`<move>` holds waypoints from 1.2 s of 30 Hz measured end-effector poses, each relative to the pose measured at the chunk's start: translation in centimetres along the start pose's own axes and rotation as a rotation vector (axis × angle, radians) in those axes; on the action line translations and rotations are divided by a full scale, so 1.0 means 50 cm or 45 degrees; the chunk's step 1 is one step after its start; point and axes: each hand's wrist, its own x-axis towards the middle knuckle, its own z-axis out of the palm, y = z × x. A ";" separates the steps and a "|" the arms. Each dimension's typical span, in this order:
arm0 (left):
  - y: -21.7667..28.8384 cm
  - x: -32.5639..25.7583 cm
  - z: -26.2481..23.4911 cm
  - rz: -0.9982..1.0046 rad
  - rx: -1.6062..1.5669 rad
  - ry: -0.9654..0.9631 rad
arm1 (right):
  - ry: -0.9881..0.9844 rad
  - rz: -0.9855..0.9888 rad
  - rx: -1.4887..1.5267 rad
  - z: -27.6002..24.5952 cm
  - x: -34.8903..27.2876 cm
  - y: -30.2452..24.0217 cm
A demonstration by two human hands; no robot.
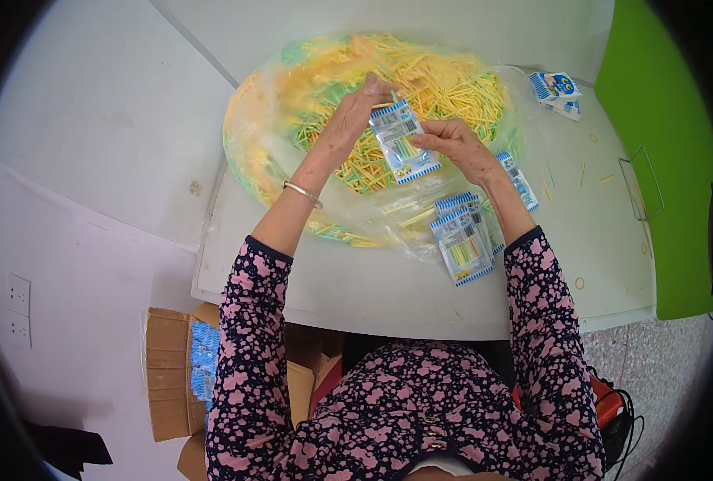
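My right hand [456, 146] pinches the right edge of a small clear-and-blue packet [407, 147], which is tilted above a heap of thin sticks. Several yellow and green sticks show through the packet's clear window. At the packet's upper end, my left hand [359, 112] has its fingers closed around a few thin sticks [394, 97], their ends at the packet's mouth. Below, a big clear plastic bag [264, 148] lies spread out, full of loose yellow, green and orange sticks [452, 92]. Filled packets [462, 247] lie overlapping near my right forearm, and another packet [520, 183] is partly hidden behind it.
Small blue-and-white packs [557, 92] sit at the table's back right. Stray sticks [582, 174] and rubber bands [579, 283] lie on the white table [372, 301]. A green panel [653, 96] stands on the right. Lower left, a cardboard box [168, 373] holds blue packets [204, 361].
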 end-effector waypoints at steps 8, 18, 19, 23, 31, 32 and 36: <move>0.025 0.034 0.002 -0.082 -0.525 -0.301 | -0.090 0.029 -0.083 -0.025 -0.013 0.005; 0.037 0.027 0.018 -0.196 -0.550 -0.472 | -0.003 -0.066 0.048 -0.016 -0.023 -0.001; 0.037 0.026 0.022 -0.198 -0.500 -0.470 | -0.003 -0.066 0.049 -0.018 -0.023 0.002; 0.035 0.020 0.018 -0.038 0.171 -0.363 | -0.004 0.014 0.090 -0.022 -0.029 0.015; 0.044 0.020 0.015 -0.298 -0.851 -0.549 | -0.009 -0.035 0.329 -0.017 -0.037 0.006; 0.041 0.020 0.014 -0.299 -0.850 -0.546 | -0.012 -0.007 0.402 -0.014 -0.039 0.004; 0.028 0.039 0.004 -0.314 -0.653 -0.573 | -0.059 -0.010 0.486 -0.020 -0.040 0.025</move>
